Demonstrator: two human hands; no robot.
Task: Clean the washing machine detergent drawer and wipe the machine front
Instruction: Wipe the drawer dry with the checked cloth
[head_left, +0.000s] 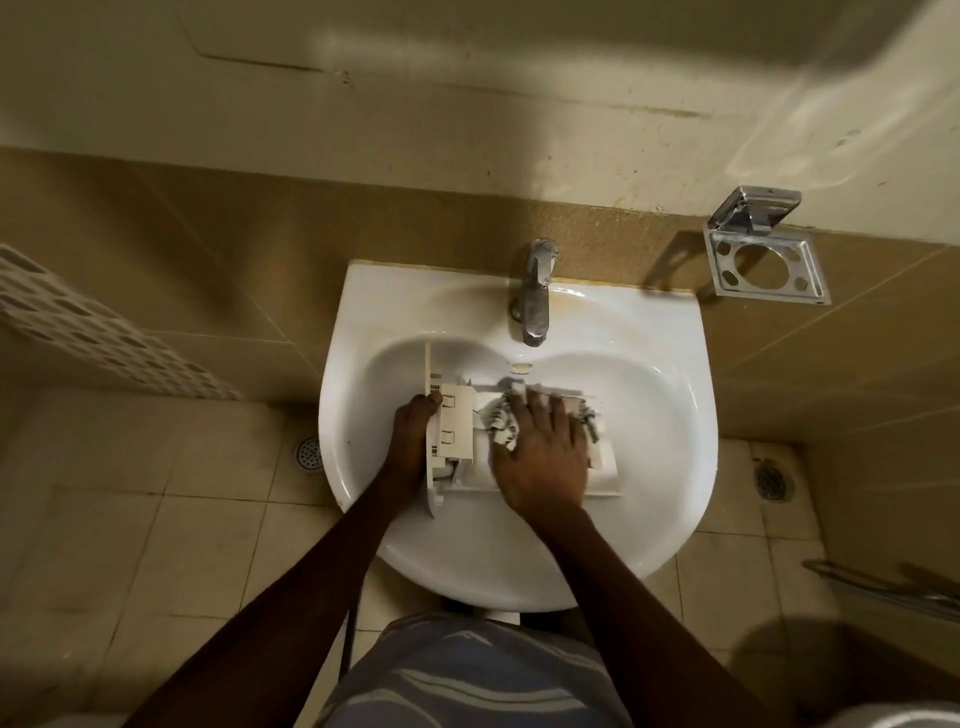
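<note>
Detergent drawer (457, 421) lies across the basin of a white sink (519, 577), its flat front panel on edge at the left and its long tray running toward the right, below the chrome tap (535, 296). The left hand (413, 441) grips the drawer at the panel end, its fingers (428, 400) curled over the panel's edge against the pale insert block. The right hand (540, 457) lies palm down on top of the tray, its fingers (535, 410) stretched out flat and spread, pressing a crumpled patterned cloth (501, 423) onto the drawer; cloth shows at the fingertips and to either side of the hand. On the tiled wall to the right of the sink hangs a metal holder (766, 260). A perforated white basket (104, 332) stands at the left edge. A round drain (309, 453) sits in the floor left of the sink, and another drain (774, 480) to the right.
</note>
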